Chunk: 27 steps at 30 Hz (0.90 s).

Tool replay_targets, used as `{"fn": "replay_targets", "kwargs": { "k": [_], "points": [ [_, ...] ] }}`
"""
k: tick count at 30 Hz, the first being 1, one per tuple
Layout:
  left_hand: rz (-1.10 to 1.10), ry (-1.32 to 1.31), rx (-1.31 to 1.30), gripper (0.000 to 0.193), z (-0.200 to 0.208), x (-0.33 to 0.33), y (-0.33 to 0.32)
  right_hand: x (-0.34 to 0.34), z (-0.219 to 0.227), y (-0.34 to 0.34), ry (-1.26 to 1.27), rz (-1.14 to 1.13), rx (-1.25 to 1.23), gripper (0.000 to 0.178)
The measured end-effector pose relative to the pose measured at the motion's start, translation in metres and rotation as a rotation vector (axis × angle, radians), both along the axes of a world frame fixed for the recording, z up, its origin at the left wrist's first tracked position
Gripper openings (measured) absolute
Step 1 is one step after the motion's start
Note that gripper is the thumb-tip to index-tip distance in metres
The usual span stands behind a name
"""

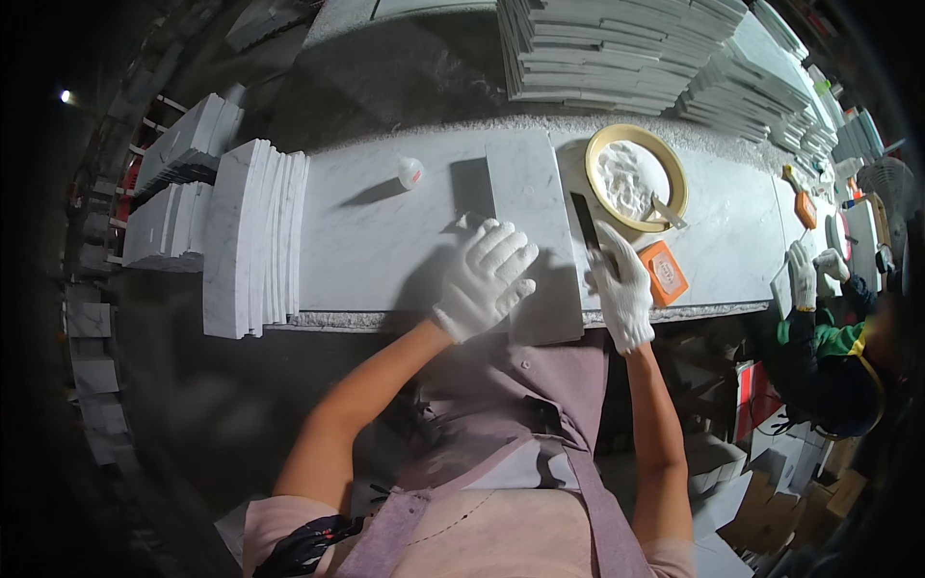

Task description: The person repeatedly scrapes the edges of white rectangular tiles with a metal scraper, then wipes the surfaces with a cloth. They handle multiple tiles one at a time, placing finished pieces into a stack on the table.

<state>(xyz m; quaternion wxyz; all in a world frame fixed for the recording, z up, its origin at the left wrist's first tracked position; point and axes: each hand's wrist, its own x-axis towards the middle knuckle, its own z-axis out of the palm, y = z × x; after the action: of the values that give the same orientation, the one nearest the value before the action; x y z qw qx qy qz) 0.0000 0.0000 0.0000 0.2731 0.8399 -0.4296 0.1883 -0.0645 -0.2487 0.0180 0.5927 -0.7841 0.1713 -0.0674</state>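
In front of me a white-grey marble slab (528, 183) lies across the bench, its near end reaching the front edge. My left hand (488, 279), in a white knit glove, is over the slab's left side with fingers spread and nothing held; whether it touches the stone I cannot tell. Just right of the slab, my gloved right hand (621, 289) is closed round a dark, flat, narrow strip (583, 220) that sticks out past the fingers. An orange square box (664, 274) sits beside that hand. Behind it stands a yellow bowl (682, 169) of white paste with a spatula (668, 212) in it.
A small white bottle (410, 173) stands on the bench (356, 231), left of the slab. Upright slabs (252, 231) line the left end. Tall tile stacks (626, 53) rise at the back. At right, a co-worker's gloved hands (802, 275) are near an orange-handled tool (805, 207).
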Motion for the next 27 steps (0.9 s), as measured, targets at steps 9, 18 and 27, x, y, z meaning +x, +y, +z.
{"fn": "replay_targets", "kwargs": {
  "k": [9,18,27],
  "points": [
    [0.048,0.056,0.033,0.038,-0.009,-0.011,0.001,0.091,-0.001,0.026,-0.115,0.069,-0.633,0.036],
    [0.057,-0.029,0.014,0.042,-0.017,-0.007,-0.001,0.100,0.006,0.027,-0.046,0.205,-0.774,0.035],
    [0.047,0.003,0.041,0.044,-0.015,-0.007,0.001,0.112,0.003,0.025,0.011,0.272,-0.823,0.044]
  ]
}}
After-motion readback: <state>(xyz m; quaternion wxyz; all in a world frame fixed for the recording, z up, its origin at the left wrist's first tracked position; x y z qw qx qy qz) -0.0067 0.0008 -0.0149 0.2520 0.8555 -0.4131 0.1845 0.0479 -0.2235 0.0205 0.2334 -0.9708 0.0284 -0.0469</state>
